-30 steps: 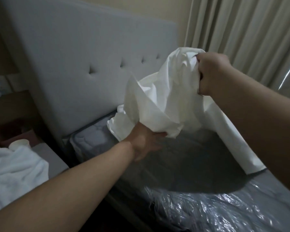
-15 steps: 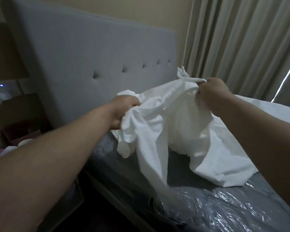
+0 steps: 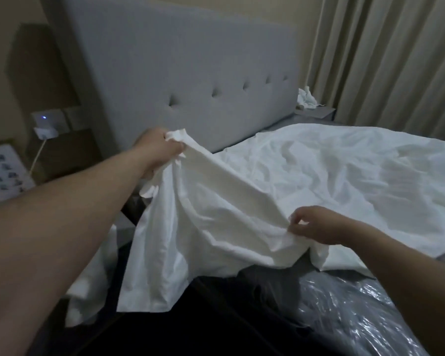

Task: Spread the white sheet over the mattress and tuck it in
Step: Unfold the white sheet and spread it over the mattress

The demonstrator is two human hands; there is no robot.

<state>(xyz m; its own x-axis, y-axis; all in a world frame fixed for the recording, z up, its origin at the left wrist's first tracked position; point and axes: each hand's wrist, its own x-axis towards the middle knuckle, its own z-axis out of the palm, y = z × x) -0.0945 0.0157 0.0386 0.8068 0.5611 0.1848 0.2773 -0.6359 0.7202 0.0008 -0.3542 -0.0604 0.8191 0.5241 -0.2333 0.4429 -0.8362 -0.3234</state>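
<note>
While the left hand (image 3: 157, 147) grips a corner near the headboard (image 3: 190, 73) and the right hand (image 3: 316, 226) pinches the edge, the white sheet (image 3: 306, 176) lies rumpled over the mattress (image 3: 357, 312) below the headboard; smoothing and tucking remain.

The white sheet (image 3: 319, 176) hides most of the mattress (image 3: 344, 312); a card's (image 3: 0, 173) marks look blurred.

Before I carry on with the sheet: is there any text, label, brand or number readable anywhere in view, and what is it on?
No text can be read in this view.
White card at the left edge: rows of small dark marks, too blurred to tell whether they are words or pictures.
Wall plate with a blue light: no label visible.
White sheet, headboard, plastic-wrapped mattress: no print visible.
</note>
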